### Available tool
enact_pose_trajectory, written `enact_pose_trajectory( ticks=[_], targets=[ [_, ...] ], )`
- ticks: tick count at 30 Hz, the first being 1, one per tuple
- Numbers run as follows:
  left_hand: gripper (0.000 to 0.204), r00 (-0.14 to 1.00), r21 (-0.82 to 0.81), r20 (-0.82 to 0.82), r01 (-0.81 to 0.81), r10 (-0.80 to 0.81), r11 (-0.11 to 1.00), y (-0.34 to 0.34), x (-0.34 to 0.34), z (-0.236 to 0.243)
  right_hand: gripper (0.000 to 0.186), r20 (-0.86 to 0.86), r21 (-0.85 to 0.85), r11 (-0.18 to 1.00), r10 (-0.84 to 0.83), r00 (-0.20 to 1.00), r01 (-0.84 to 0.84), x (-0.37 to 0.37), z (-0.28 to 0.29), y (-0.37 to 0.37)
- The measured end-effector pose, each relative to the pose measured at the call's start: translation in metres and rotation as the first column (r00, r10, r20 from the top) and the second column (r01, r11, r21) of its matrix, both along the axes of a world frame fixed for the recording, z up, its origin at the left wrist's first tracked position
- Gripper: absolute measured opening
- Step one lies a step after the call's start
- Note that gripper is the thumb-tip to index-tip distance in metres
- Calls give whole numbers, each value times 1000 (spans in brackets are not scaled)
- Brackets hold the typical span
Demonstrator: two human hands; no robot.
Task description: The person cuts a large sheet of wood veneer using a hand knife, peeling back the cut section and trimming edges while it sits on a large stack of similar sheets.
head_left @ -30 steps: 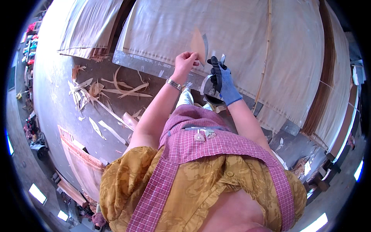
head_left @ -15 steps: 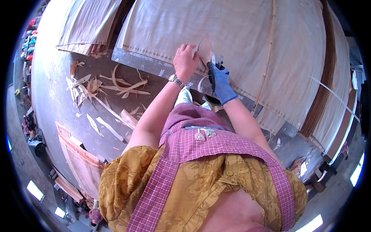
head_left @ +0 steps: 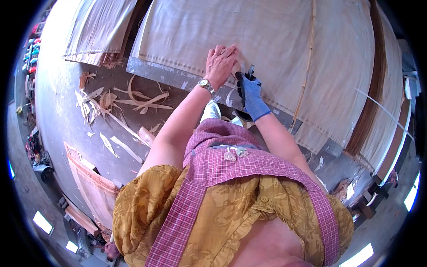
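Observation:
A large pale wood veneer sheet (head_left: 262, 31) lies in front of me, its near edge marked by a row of dark spots. My left hand (head_left: 220, 64), bare and with a watch on the wrist, rests on the sheet near that edge with its fingers stretched out. Beneath its fingertips is a small veneer piece (head_left: 240, 58), partly covered by the hand. Just to the right, my right hand (head_left: 252, 91) wears a blue glove with a black palm. It is closed around a small knife (head_left: 251, 70), whose handle is mostly hidden by the fingers.
A thin bamboo stick (head_left: 307, 66) lies across the sheets on the right. Another veneer stack (head_left: 100, 31) stands at the far left. Veneer scraps (head_left: 106, 100) litter the floor to the left, near a smaller stack of veneer (head_left: 91, 182). A white strip (head_left: 387, 111) sticks out at the right.
My left hand has gone from pinching the upright veneer piece to lying flat over it on the sheet. The right hand has shifted slightly, still holding the knife.

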State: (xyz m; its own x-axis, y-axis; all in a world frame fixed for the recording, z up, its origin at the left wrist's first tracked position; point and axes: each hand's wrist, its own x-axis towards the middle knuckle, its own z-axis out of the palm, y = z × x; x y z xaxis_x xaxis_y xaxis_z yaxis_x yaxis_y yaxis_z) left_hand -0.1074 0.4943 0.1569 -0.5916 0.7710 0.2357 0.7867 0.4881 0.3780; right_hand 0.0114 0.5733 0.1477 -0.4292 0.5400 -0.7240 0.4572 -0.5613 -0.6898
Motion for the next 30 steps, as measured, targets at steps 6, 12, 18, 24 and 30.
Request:
enact_pose_trajectory(
  ticks=[6, 12, 18, 24, 30],
  targets=[
    [39, 997, -48, -70, 22, -26, 999, 1, -3, -6, 21, -12, -12, 1000, 13, 1000, -13, 2, 2, 1],
    [39, 998, -60, -55, 35, -39, 998, 1, -3, -5, 21, -33, -36, 999, 27, 999, -28, 4, 3, 2],
    [37, 997, -50, -63, 42, -45, 998, 2, -3, -5, 20, -47, -43, 999, 30, 998, -32, 5, 1, 1],
    [33, 998, -43, -42, 46, -48, 998, 3, -4, -3, 21, -52, -38, 999, 29, 998, -31, 4, 6, 1],
    [33, 998, -20, -24, 52, -52, 998, 0, -5, -4, 22, -124, 192, 981, 52, 991, -28, 14, 10, 9]
  ],
)
